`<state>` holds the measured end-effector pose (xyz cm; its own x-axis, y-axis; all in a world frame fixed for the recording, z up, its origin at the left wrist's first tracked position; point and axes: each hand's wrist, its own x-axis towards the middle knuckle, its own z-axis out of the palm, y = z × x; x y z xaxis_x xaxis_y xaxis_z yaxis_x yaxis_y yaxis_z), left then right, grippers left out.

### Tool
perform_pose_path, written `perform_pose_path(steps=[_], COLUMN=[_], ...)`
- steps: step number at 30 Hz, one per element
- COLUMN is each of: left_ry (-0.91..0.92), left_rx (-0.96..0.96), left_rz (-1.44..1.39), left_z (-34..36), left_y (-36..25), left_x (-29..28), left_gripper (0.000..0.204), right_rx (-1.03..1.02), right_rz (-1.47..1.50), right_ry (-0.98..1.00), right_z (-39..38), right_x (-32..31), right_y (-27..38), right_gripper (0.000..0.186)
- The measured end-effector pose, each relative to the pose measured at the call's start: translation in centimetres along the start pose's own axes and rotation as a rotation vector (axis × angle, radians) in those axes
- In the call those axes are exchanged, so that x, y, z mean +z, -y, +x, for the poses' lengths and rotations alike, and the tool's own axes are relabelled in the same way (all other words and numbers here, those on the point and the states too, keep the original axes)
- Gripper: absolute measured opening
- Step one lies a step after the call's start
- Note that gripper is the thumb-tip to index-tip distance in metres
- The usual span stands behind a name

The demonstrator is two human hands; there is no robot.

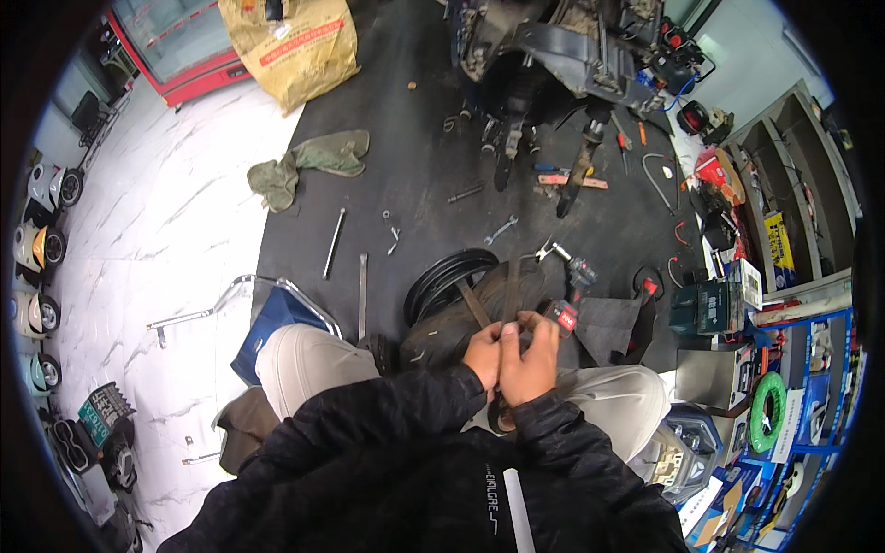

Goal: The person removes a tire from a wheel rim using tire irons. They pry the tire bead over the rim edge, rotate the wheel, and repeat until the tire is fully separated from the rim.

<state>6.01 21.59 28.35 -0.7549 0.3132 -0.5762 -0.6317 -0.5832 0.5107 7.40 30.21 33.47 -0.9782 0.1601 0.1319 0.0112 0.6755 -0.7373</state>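
Note:
Between my knees a tire (pixel 442 336) lies on the dark mat, its black wheel rim (pixel 449 283) showing at the far left side. A flat metal tire lever (pixel 474 302) reaches from the rim edge over the tire toward me. Both my left hand (pixel 483 356) and my right hand (pixel 530 361) are closed around its near end, side by side and touching. Fingers and part of the lever are hidden by the hands. Just beyond my right hand lies a cordless power tool (pixel 579 275) with a red and black battery (pixel 560 316).
Another flat bar (pixel 362 295), a long metal rod (pixel 334 244) and an open-end wrench (pixel 502 229) lie on the mat. A partly dismantled vehicle (pixel 572 55) stands ahead. Left of me is a blue seat with a metal frame (pixel 277 323); shelves (pixel 802 184) line the right.

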Motion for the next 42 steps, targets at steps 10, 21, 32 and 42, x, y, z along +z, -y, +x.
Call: perform_pose_path(steps=[10, 21, 32, 42], left_ry=[0.01, 0.122, -0.111, 0.066], left_rx=[0.17, 0.012, 0.063, 0.03], left_rz=[0.129, 0.212, 0.336, 0.251], left_z=[1.9, 0.1, 0.2, 2.2], left_y=[2.4, 0.9, 0.4, -1.5], left_x=[-2.2, -2.6, -1.3, -3.7], left_gripper=[0.032, 0.017, 0.027, 0.036], right_rx=[0.26, 0.311, 0.417, 0.398], right_rz=[0.279, -0.052, 0.23, 0.223], right_ry=[0.048, 0.209, 0.195, 0.123], right_z=[0.6, 4.1, 4.9, 6.1], right_x=[0.9, -0.5, 2.4, 5.3], right_y=[-2.6, -3.9, -8.0, -9.8], right_gripper=[0.052, 0.042, 0.052, 0.048])
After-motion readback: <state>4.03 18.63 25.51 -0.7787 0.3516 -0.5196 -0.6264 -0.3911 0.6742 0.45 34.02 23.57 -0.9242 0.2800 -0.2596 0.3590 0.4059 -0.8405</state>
